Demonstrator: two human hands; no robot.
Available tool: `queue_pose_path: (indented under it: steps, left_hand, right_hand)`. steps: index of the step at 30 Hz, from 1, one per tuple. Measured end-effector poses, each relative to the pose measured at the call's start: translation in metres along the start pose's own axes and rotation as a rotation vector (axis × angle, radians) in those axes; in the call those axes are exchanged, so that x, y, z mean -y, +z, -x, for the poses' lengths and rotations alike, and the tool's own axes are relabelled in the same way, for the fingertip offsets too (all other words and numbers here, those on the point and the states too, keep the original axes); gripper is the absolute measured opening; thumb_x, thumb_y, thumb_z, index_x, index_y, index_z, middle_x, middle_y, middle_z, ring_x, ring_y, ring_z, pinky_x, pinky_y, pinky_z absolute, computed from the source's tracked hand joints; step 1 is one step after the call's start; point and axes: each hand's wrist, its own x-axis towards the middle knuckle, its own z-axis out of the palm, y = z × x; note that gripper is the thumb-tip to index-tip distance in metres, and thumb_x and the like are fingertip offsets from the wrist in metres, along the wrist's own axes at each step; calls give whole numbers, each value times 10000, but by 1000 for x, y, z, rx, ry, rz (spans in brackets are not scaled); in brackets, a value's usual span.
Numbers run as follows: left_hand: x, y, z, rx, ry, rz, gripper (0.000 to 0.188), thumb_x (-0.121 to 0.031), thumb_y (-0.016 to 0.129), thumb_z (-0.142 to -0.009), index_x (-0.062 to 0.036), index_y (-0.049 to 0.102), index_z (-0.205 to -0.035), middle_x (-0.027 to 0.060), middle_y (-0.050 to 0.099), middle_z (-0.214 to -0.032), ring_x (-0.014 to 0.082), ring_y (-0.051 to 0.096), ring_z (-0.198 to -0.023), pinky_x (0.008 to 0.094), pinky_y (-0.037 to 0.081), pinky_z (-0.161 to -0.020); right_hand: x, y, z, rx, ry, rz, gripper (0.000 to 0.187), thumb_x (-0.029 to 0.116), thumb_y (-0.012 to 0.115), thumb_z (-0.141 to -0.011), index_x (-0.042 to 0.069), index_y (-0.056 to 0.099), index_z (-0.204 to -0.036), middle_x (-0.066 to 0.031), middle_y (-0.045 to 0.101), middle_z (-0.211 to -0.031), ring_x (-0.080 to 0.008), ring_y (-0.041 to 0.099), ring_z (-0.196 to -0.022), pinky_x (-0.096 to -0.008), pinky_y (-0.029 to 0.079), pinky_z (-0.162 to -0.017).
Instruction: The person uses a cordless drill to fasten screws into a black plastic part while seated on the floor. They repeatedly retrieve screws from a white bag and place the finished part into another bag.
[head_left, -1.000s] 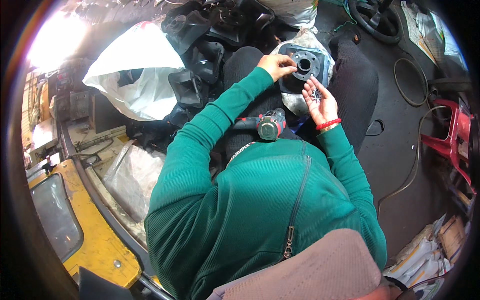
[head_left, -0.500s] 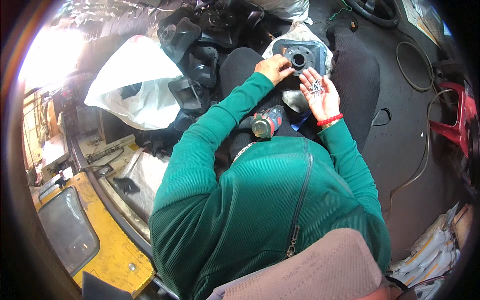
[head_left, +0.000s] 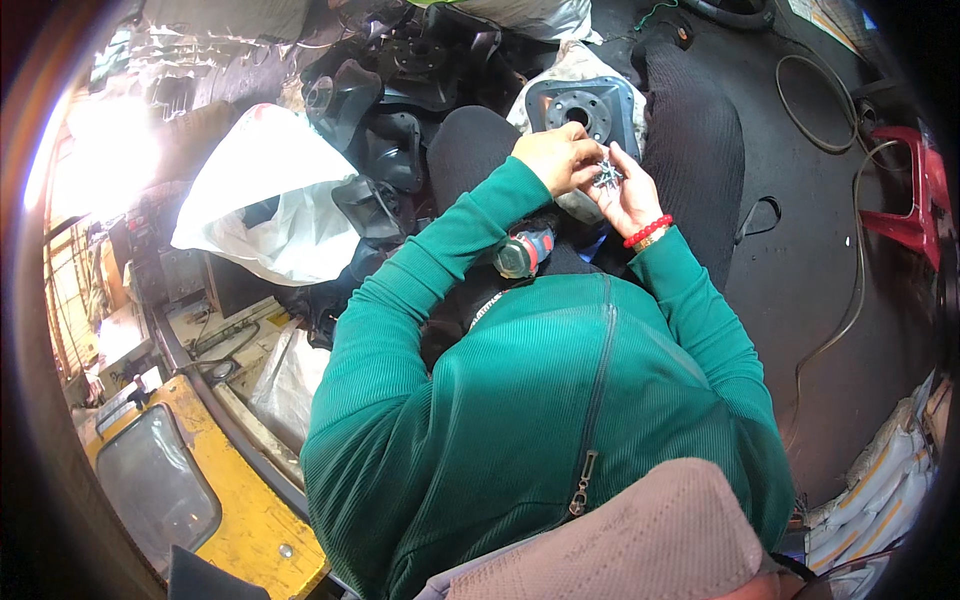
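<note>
My right hand, with a red bead bracelet at the wrist, is cupped palm up around a small pile of silver screws. My left hand reaches in from the left, its bent fingers pinched together at the edge of that pile; whatever lies between the fingertips is hidden. Just beyond both hands, a black squarish part with a round holed flange rests between my knees on a whitish bag. Against my lap, below the left hand, lies a cordless drill.
Several similar black parts are heaped left of my knees, beside an open white plastic bag. A yellow panel with a window stands at lower left. On the right are a cable, a red plastic stool and white sacks.
My left hand has drawn back from the flange to the screws in my right palm. The right hand has moved slightly left and curled more. The whole view has shifted a little.
</note>
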Motion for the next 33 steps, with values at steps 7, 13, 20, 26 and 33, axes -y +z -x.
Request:
queue_pose_path:
  steps: [7,13,20,26,33]
  left_hand:
    - [2,1,-10,69,5,93,271,-309,659,-808,-114,672,-996,95,607,-916,281,637,-822,385,515,-734]
    - [-2,-2,-7,11,-39,263,223,-259,662,-790,-94,657,-941,92,635,-859,273,651,-809,381,519,-725]
    - [18,-10,-25,-215,-173,648,209,-113,679,-835,-54,648,-1033,-10,667,-872,65,613,-780,230,506,-705]
    - [65,18,-60,-299,-219,376,175,-183,698,-840,-90,678,-987,29,706,-862,91,663,-740,244,524,-671]
    - [44,17,-80,-109,-244,-61,216,-292,705,-746,-131,695,-891,61,681,-930,245,629,-916,374,491,-810]
  right_hand:
    - [-3,-10,-5,-88,26,35,315,244,446,-995,-32,538,-1117,-146,620,-1030,-233,651,-894,-384,578,-786]
    - [-3,-12,-7,-100,3,21,298,260,482,-983,-12,558,-1078,-110,629,-973,-204,651,-853,-373,580,-767]
    - [0,-23,-10,-133,15,148,353,308,461,-991,-2,587,-1106,43,533,-717,-71,510,-604,-305,520,-643]
    - [6,-36,-17,-150,-68,-6,320,284,453,-990,17,597,-1090,16,546,-741,-110,536,-634,-323,517,-679]
    - [15,-29,-35,-501,-278,-22,211,162,457,-967,94,595,-1112,-22,592,-950,-155,566,-798,-347,502,-736]
